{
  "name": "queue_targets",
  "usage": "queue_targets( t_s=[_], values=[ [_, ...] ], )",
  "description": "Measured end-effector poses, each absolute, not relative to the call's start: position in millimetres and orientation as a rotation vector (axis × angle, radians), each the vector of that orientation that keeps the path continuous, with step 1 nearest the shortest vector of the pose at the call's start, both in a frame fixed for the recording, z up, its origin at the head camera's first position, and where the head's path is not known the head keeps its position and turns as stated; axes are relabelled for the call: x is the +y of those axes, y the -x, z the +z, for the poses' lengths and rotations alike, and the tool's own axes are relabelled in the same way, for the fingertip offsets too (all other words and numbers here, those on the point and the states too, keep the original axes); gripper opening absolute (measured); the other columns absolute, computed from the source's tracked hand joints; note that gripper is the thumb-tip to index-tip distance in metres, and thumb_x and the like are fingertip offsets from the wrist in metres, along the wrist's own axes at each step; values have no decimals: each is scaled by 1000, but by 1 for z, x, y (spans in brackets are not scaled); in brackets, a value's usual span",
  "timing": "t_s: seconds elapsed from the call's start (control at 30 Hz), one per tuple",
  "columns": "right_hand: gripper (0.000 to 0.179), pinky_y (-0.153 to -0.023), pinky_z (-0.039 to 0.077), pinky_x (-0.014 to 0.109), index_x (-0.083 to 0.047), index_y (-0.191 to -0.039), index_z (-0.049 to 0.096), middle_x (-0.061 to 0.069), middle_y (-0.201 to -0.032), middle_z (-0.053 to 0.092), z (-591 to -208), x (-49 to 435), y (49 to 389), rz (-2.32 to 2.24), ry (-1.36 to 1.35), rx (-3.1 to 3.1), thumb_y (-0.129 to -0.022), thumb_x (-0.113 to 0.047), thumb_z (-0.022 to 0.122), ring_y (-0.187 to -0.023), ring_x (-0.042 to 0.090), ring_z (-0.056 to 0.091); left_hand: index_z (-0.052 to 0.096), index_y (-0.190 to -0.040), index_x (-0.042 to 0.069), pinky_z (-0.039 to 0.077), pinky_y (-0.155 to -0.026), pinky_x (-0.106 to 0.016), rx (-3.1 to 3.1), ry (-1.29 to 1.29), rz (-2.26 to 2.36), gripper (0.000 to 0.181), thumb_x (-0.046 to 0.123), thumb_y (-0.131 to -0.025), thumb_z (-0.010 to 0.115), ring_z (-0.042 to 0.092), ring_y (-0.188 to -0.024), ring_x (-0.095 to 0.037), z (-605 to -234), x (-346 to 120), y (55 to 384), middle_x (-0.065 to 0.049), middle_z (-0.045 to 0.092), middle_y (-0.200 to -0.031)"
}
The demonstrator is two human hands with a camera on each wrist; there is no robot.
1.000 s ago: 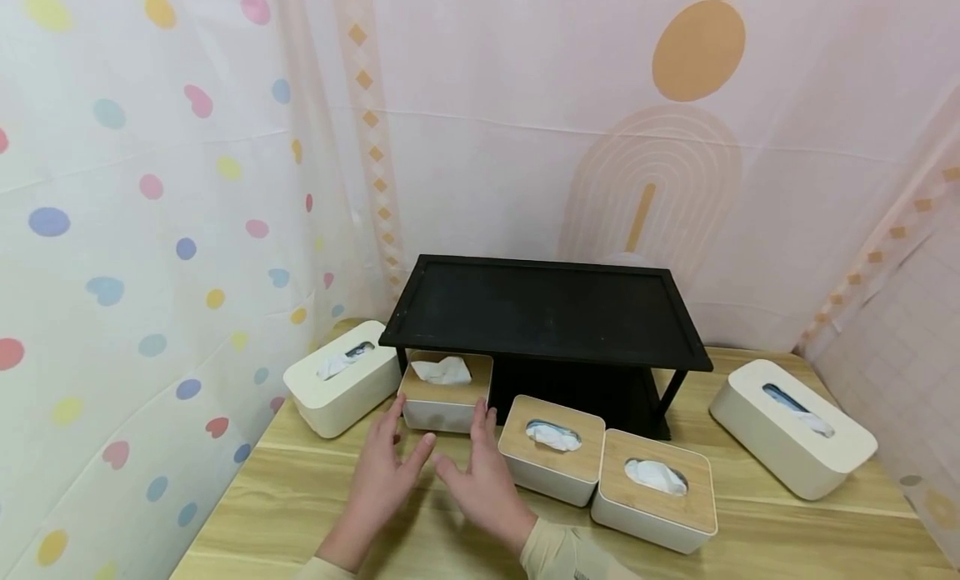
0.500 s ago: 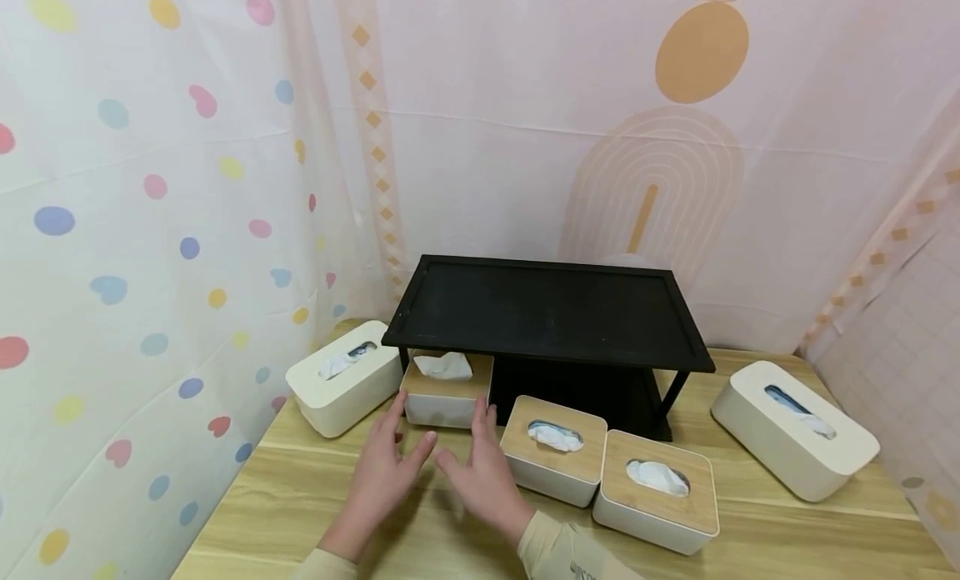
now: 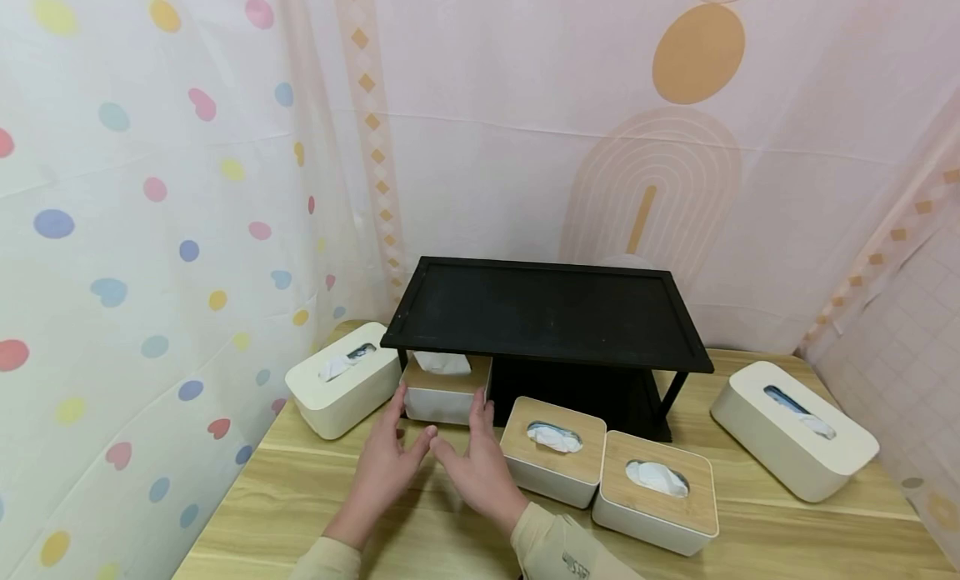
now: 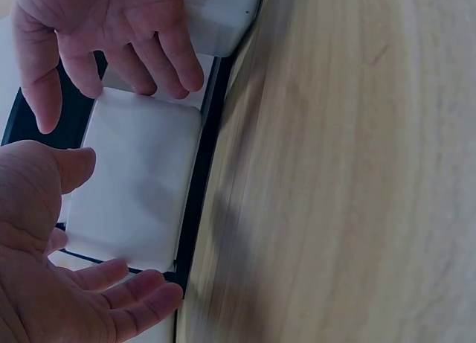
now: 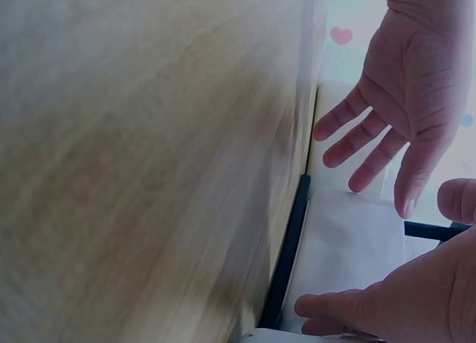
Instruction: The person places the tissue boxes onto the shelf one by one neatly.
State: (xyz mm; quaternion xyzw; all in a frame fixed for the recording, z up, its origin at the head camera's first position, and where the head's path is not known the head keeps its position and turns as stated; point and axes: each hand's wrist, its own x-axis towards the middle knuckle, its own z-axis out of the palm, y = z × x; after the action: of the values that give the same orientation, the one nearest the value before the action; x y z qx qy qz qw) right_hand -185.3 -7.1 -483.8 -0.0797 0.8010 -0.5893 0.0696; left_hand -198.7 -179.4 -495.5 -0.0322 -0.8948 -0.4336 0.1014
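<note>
A tissue box [image 3: 442, 403] with a wood-look lid and white sides sits at the left end of the black rack [image 3: 547, 313], on its lower level. The rack's top covers the rear of the box and part of its white tissue. My left hand [image 3: 384, 463] is at the box's left front corner, my right hand [image 3: 482, 472] at the right one. Both have fingers extended and thumbs pointing toward each other. In the left wrist view, the white front of the box [image 4: 134, 179] shows between the two hands, fingertips right at its sides.
Two more wood-lidded tissue boxes, one nearer the middle [image 3: 553, 451] and one to its right [image 3: 655, 490], stand side by side before the rack. Longer cream tissue boxes stand at the left [image 3: 345, 380] and right [image 3: 795, 430]. Patterned curtains [image 3: 480, 130] hang behind the wooden table [image 3: 255, 513].
The tissue box between my hands has slid back, farther under the rack's top. Both hands have moved slightly forward with it. The other boxes stay where they were.
</note>
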Motion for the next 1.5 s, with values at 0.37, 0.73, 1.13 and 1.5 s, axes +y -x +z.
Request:
queue_targets(
  t_s=[0.37,0.73,1.13,1.5],
  values=[
    [103,-126,23,74,-10,-172,-7,32,-176,-9,-482,-9,186,-1796,247,2417,-104,-44,63,-162,55,9,22,-171,6,55,-108,-57,-2653,87,-1330,89,27,-103,75,53,-142,-44,-496,-180,203,-31,46,-161],
    [102,-127,23,72,-10,-172,-7,32,-176,-9,-485,-11,190,-1790,244,2434,-104,-44,62,-163,53,10,22,-171,8,55,-106,-57,-2665,60,-1331,88,26,-103,74,57,-138,-44,-495,-180,205,-31,44,-163],
    [103,-127,26,70,-13,-172,-7,30,-177,-9,-485,-12,191,-1779,230,2443,-104,-45,63,-163,50,12,22,-171,7,55,-106,-57,-2670,62,-1337,88,26,-103,74,56,-141,-44,-495,-181,207,-29,43,-165],
    [105,-127,28,69,-14,-172,-7,29,-177,-9,-486,-13,192,-1778,213,2445,-102,-45,64,-163,51,15,22,-171,7,56,-105,-56,-2683,63,-1297,87,23,-103,74,58,-140,-44,-497,-182,209,-28,44,-165]
  ],
)
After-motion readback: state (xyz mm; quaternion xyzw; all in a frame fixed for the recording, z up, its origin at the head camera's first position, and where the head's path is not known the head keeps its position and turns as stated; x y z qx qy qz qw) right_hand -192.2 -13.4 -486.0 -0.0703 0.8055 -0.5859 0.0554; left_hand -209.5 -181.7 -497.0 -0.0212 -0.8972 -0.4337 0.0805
